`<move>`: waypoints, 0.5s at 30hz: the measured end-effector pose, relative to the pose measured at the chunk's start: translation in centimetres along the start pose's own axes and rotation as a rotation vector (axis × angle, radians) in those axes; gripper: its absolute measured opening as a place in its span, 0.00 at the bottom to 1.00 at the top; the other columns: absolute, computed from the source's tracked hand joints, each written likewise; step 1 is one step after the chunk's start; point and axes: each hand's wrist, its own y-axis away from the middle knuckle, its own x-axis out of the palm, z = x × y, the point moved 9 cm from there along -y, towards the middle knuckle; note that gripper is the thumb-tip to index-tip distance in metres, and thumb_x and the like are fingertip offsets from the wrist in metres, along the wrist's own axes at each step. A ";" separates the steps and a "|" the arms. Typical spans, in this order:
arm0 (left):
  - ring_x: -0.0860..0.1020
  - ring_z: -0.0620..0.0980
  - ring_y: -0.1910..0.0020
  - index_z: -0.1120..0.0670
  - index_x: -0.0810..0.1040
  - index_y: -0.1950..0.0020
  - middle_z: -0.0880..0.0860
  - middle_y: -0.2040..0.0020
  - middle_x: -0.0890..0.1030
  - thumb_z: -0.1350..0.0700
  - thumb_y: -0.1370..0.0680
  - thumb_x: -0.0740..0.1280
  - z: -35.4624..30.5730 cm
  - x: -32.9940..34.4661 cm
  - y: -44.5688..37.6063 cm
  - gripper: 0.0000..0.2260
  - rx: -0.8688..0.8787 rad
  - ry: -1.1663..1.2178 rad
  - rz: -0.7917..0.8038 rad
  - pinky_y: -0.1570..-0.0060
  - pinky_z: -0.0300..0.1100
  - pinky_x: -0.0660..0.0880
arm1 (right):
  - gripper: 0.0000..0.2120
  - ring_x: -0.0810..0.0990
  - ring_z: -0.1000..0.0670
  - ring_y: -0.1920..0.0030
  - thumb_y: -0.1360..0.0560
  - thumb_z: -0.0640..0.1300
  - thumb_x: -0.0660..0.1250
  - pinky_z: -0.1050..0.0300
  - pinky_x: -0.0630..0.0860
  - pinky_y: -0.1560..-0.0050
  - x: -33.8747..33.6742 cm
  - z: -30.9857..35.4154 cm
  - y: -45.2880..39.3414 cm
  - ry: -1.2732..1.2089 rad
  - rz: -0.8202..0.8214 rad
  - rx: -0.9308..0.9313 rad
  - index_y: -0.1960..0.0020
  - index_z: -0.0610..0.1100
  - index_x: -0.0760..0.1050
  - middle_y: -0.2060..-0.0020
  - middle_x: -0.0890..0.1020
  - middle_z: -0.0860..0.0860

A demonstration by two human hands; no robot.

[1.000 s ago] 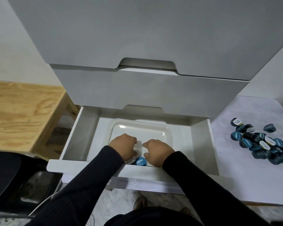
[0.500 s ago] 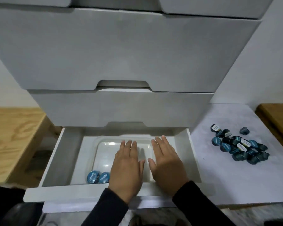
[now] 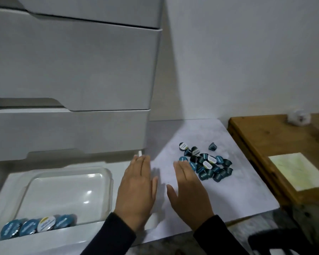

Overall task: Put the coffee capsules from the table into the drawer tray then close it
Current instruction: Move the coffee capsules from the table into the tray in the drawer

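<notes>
Swung away from the tray (image 3: 66, 173) in the open drawer (image 3: 118, 166) since a moment ago, out over the table (image 3: 238, 190) toward the pile of capsules (image 3: 206, 164); next batch pending, four capsules (image 3: 37, 224) already in the tray. Left hand (image 3: 136, 194) and right hand (image 3: 190, 196) both flat, fingers straight, holding nothing, right fingertips just beside the pile.

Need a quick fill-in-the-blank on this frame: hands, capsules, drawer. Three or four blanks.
1. Both hands, left hand and right hand, hold ____.
2. The capsules in the tray number ____.
3. The capsule pile lies on the ____ table.
4. The bottom drawer is ____.

Missing words: nothing; four; white; open
</notes>
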 end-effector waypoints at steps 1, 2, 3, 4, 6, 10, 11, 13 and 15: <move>0.54 0.50 0.24 0.54 0.53 0.24 0.53 0.25 0.59 0.46 0.20 0.53 -1.4 0.9 -0.4 0.26 -0.002 0.004 -0.003 0.25 0.43 0.53 | 0.32 0.77 0.43 0.39 0.38 0.46 0.75 0.52 0.70 0.39 -0.1 -1.8 0.1 0.001 0.013 0.009 0.38 0.37 0.72 0.43 0.80 0.42; 0.55 0.50 0.25 0.55 0.54 0.24 0.54 0.25 0.60 0.47 0.20 0.54 -3.0 1.7 -0.8 0.26 0.000 0.009 -0.012 0.26 0.43 0.55 | 0.32 0.77 0.43 0.39 0.39 0.46 0.76 0.53 0.69 0.39 -0.3 -3.8 0.2 0.003 0.019 0.019 0.38 0.37 0.72 0.43 0.80 0.42; 0.58 0.51 0.25 0.56 0.57 0.25 0.55 0.26 0.63 0.48 0.20 0.55 -4.7 2.7 -1.2 0.25 0.019 0.000 -0.015 0.26 0.44 0.57 | 0.33 0.77 0.43 0.39 0.39 0.46 0.76 0.53 0.69 0.39 -0.4 -5.8 0.3 0.006 0.016 0.032 0.38 0.37 0.71 0.43 0.80 0.42; 0.62 0.53 0.27 0.57 0.60 0.26 0.56 0.28 0.66 0.49 0.20 0.57 -6.4 3.6 -1.6 0.24 0.037 0.000 -0.027 0.28 0.45 0.60 | 0.33 0.77 0.43 0.38 0.38 0.46 0.76 0.53 0.68 0.39 -0.4 -7.8 0.4 0.000 0.022 0.044 0.37 0.37 0.71 0.42 0.79 0.42; 0.59 0.51 0.26 0.56 0.57 0.25 0.55 0.26 0.63 0.49 0.20 0.56 -9.4 6.1 -2.1 0.25 0.062 0.002 -0.007 0.28 0.43 0.56 | 0.32 0.74 0.42 0.36 0.35 0.46 0.75 0.52 0.66 0.37 -0.3 -11.8 0.6 -0.041 0.022 0.071 0.36 0.37 0.70 0.39 0.78 0.41; 0.59 0.49 0.27 0.55 0.55 0.25 0.52 0.26 0.62 0.51 0.21 0.58 -12.1 11.8 -2.9 0.26 0.018 0.067 0.058 0.28 0.37 0.53 | 0.33 0.75 0.42 0.37 0.35 0.47 0.76 0.52 0.71 0.39 1.6 -18.5 1.2 -0.021 0.077 0.099 0.35 0.37 0.69 0.39 0.77 0.41; 0.60 0.48 0.28 0.54 0.56 0.25 0.52 0.27 0.62 0.51 0.21 0.58 -12.4 13.3 -3.1 0.25 0.005 0.070 0.077 0.29 0.36 0.54 | 0.32 0.72 0.43 0.34 0.32 0.47 0.73 0.53 0.69 0.36 2.2 -19.7 1.3 -0.039 0.091 0.099 0.33 0.37 0.67 0.36 0.74 0.41; 0.61 0.48 0.29 0.54 0.56 0.25 0.51 0.27 0.64 0.53 0.20 0.57 -13.1 15.9 -3.8 0.24 -0.019 0.088 0.128 0.31 0.35 0.57 | 0.29 0.63 0.47 0.28 0.25 0.47 0.65 0.58 0.59 0.30 3.7 -21.6 1.1 -0.104 0.169 0.088 0.28 0.40 0.59 0.29 0.66 0.44; 0.64 0.49 0.31 0.53 0.59 0.26 0.51 0.29 0.66 0.55 0.20 0.56 -13.7 18.1 -4.8 0.22 -0.025 0.095 0.157 0.34 0.37 0.62 | 0.27 0.60 0.48 0.28 0.23 0.46 0.61 0.60 0.56 0.29 5.4 -23.0 0.7 -0.132 0.215 0.091 0.28 0.40 0.57 0.28 0.64 0.45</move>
